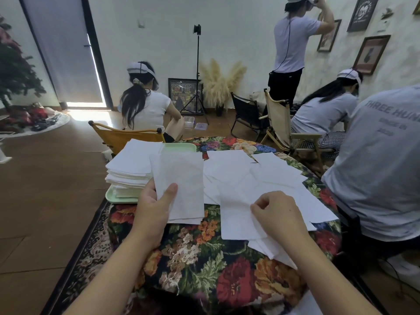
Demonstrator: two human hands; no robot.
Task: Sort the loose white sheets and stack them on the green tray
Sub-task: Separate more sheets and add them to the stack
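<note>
On the table's left edge, green tray (pixel 111 194): rim shows at near-left corner and far side; rest covered.
Sorted stack (pixel 133 165): thick pile of white sheets sitting on the tray, edges roughly squared.
Left hand (pixel 152 206): raised just right of the stack; thumb lies across the front of a held bundle, fingers curled behind it, clamped.
Held bundle (pixel 181 185): several white sheets, upright and tilted slightly, lower edge above the cloth; its top-left corner overlaps the stack in view, contact cannot be told.
Loose sheets (pixel 254 178): spread overlapping over the middle and right of the table, flat.
Right hand (pixel 276 214): resting on the loose sheets near the front; thumb and forefinger pinch the edge of one sheet, other fingers curled under.
Pinched sheet (pixel 236 221): lies flat on the cloth to the left of the fingertips.
Floral cloth (pixel 204 269): covers the table.
Seated person in grey shirt (pixel 381 160): just beside the table's right edge, back turned.
</note>
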